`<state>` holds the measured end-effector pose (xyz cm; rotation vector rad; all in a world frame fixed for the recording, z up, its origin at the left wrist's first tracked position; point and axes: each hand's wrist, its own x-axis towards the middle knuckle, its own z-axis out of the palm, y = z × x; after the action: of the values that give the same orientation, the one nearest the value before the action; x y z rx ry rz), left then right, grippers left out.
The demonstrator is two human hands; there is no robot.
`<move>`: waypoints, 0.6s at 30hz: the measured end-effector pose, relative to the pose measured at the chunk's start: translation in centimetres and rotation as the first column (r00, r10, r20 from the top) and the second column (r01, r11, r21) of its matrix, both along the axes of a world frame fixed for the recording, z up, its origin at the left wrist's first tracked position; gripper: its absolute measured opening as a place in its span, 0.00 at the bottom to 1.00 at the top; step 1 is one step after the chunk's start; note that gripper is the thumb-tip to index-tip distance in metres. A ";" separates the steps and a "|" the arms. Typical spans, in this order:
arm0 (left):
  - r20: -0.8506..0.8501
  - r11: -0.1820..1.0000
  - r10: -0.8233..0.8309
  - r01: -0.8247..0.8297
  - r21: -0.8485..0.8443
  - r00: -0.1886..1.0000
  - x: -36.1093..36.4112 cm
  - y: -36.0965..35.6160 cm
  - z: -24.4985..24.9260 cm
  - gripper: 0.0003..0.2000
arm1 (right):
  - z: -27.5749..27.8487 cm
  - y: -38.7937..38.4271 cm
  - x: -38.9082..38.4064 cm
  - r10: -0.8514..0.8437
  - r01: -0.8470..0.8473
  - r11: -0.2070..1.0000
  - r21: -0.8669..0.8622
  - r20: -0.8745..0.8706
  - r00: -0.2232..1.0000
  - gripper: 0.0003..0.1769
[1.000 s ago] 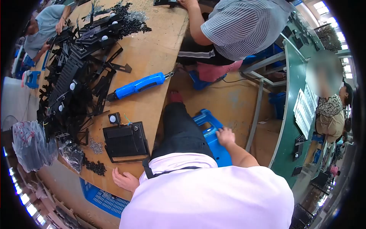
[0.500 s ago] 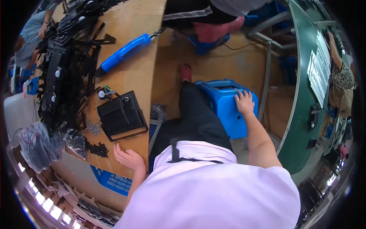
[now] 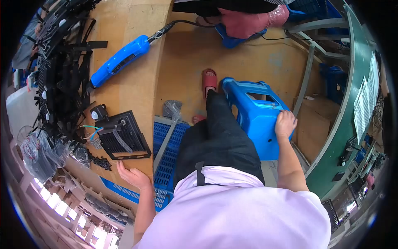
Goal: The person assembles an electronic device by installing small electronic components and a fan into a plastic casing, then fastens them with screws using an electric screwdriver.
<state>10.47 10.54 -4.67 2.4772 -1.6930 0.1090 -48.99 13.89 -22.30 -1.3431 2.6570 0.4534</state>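
Observation:
My left hand (image 3: 136, 176) lies at the near edge of the wooden worktable (image 3: 134, 20), fingers stretched out and holding nothing. Just beyond its fingertips is a black floodlight (image 3: 122, 135) with a finned back, a bracket and loose coloured wires. A small sensor with a white dome (image 3: 98, 113) sits at its corner. On the other side, my right hand (image 3: 286, 123) has its fingers curled over the edge of a blue plastic stool (image 3: 259, 128), which stands beside my legs. A blue electric screwdriver (image 3: 120, 60) lies farther up the table, its cord running off the edge.
Black floodlight parts (image 3: 62, 83) are piled along the table's far side, near small dark screws (image 3: 100, 162) and a plastic bag (image 3: 43, 153). Blue crates (image 3: 170, 139) stand below the table. A green table (image 3: 352, 103) bearing papers is at right. Another person's pink-clad leg (image 3: 244, 23) is ahead.
My right hand has gone from lying spread on the stool to curling over its edge. The view has shifted, and more of the stool and crates shows. My left hand stays by the table edge.

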 end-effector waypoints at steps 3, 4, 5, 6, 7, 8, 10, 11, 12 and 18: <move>0.010 1.000 0.002 -0.002 0.002 1.000 0.3 0.5 0.1 0.25 | 0.5 1.6 -3.0 -0.167 0.167 0.985 0.048 0.010 0.986 0.22; 0.012 1.000 0.003 -0.003 -0.007 1.000 0.3 0.3 -0.3 0.26 | 0.4 1.9 -4.2 -0.261 0.260 0.961 0.089 -0.007 0.965 0.23; 0.003 1.000 -0.010 0.010 -0.019 1.000 0.3 0.5 -0.3 0.25 | 0.4 3.0 -5.3 -0.346 0.346 0.927 0.143 -0.028 0.938 0.25; -0.005 0.999 -0.023 0.023 -0.028 1.000 0.3 0.5 -0.2 0.25 | 0.0 4.2 -6.8 -0.413 0.414 0.879 0.236 -0.058 0.909 0.27; -0.010 0.999 -0.037 0.037 -0.039 0.999 0.4 0.4 -0.3 0.25 | -0.8 5.6 -7.7 -0.438 0.443 0.876 0.188 -0.074 0.896 0.27; -0.003 0.999 -0.044 0.043 -0.024 0.999 0.7 0.5 -0.3 0.25 | -1.6 7.5 -8.4 -0.464 0.473 0.870 0.143 -0.090 0.881 0.28; 0.016 0.999 -0.048 0.049 -0.019 0.999 0.9 0.6 -0.4 0.25 | -2.7 8.2 -8.1 -0.501 0.501 0.865 -0.032 -0.105 0.859 0.28; 0.029 0.999 -0.052 0.052 -0.011 0.998 1.0 0.7 -0.5 0.25 | -3.2 8.4 -8.2 -0.490 0.487 0.872 -0.057 -0.105 0.865 0.28; 0.018 0.999 -0.042 0.042 -0.011 0.999 1.0 0.7 -0.5 0.25 | -3.7 8.9 -8.4 -0.482 0.477 0.876 -0.077 -0.108 0.869 0.28; -0.007 0.999 -0.004 0.004 -0.035 1.000 0.9 0.5 -0.8 0.27 | -4.6 9.7 -9.2 -0.494 0.476 0.865 -0.160 -0.099 0.864 0.27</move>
<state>11.38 11.05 -5.43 2.4459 -1.6787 0.1290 -58.17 23.57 -26.85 -0.6265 3.0392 0.3171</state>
